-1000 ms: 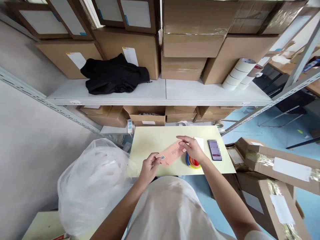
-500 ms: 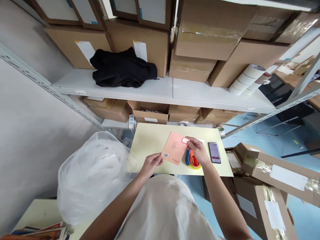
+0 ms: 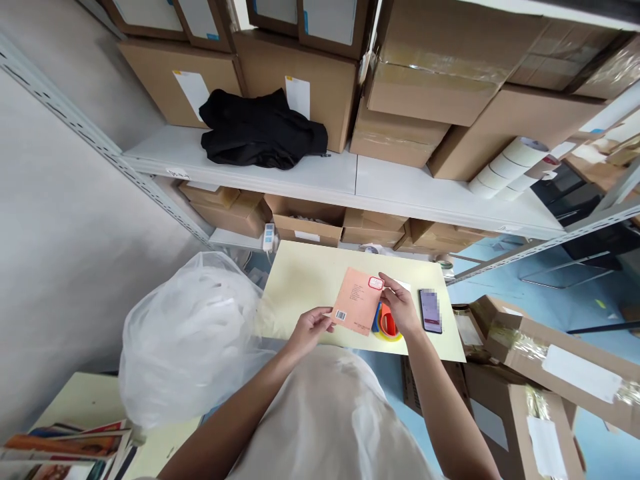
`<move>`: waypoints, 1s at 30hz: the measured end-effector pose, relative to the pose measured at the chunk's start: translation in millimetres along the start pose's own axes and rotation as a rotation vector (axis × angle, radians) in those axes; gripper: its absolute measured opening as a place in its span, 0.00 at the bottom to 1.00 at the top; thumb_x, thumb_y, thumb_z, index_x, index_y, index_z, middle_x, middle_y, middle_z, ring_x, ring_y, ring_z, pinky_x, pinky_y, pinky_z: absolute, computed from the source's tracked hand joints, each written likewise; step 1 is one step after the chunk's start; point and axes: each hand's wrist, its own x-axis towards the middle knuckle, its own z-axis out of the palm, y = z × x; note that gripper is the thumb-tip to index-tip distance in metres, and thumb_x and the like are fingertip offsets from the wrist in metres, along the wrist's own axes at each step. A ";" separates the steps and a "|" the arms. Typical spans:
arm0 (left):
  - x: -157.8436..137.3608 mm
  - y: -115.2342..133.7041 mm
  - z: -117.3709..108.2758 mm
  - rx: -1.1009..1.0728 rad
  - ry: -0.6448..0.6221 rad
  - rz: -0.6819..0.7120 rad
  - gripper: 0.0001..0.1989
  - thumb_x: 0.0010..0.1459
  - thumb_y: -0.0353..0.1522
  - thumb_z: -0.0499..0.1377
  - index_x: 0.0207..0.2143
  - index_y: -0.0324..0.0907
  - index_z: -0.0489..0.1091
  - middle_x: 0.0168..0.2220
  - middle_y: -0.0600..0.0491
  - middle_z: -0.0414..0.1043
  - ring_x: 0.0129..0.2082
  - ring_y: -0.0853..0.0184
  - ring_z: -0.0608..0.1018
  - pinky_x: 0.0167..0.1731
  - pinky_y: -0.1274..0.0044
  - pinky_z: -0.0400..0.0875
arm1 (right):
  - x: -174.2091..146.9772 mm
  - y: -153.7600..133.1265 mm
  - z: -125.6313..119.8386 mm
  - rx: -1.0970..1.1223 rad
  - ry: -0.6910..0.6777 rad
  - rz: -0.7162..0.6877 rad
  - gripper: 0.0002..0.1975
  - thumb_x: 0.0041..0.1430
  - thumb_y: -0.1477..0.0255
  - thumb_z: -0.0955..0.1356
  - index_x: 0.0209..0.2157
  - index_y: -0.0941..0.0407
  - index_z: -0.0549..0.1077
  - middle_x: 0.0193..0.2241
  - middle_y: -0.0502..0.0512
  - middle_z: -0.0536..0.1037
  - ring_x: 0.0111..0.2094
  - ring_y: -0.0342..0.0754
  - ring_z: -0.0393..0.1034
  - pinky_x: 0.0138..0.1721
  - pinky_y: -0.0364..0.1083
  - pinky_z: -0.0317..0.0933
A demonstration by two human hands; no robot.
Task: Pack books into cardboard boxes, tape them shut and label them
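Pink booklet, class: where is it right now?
In the head view, the pink booklet is below centre, held between the left hand and right hand over the table, left of the phone.

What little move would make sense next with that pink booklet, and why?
Perhaps lowering the pink booklet onto the left part of the table: the left hand and right hand hold it by opposite edges, while the phone and a red-and-yellow item lie toward the right.

Head view, forward and down
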 end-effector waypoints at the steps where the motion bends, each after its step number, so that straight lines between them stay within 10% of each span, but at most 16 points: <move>1: -0.2 -1.4 0.6 -0.017 0.018 -0.016 0.23 0.47 0.44 0.65 0.42 0.39 0.72 0.30 0.49 0.78 0.27 0.67 0.76 0.36 0.73 0.70 | -1.2 2.2 -1.7 0.001 -0.004 -0.009 0.25 0.51 0.60 0.67 0.51 0.53 0.73 0.37 0.53 0.79 0.34 0.48 0.74 0.44 0.54 0.68; 12: -7.3 -4.8 17.9 -0.071 -0.061 -0.242 0.29 0.44 0.40 0.67 0.48 0.42 0.64 0.28 0.53 0.77 0.20 0.72 0.73 0.30 0.77 0.67 | 4.7 -22.2 -28.8 -0.277 -0.330 -0.386 0.08 0.56 0.64 0.69 0.37 0.51 0.74 0.51 0.59 0.71 0.54 0.53 0.65 0.51 0.54 0.62; 20: 0.0 15.8 -0.7 -0.045 0.065 -0.086 0.24 0.47 0.46 0.64 0.43 0.41 0.75 0.46 0.43 0.76 0.47 0.58 0.77 0.43 0.71 0.69 | 18.0 -41.4 -8.3 -0.278 -0.429 -0.222 0.11 0.55 0.60 0.68 0.32 0.54 0.71 0.28 0.50 0.76 0.30 0.45 0.69 0.32 0.45 0.63; 30: -7.7 16.4 -9.1 0.226 0.034 0.151 0.14 0.53 0.42 0.60 0.30 0.39 0.77 0.27 0.53 0.74 0.28 0.68 0.72 0.31 0.79 0.65 | 16.8 -31.2 20.1 -0.171 -0.307 -0.081 0.18 0.50 0.58 0.71 0.38 0.56 0.76 0.31 0.55 0.80 0.33 0.48 0.74 0.37 0.48 0.65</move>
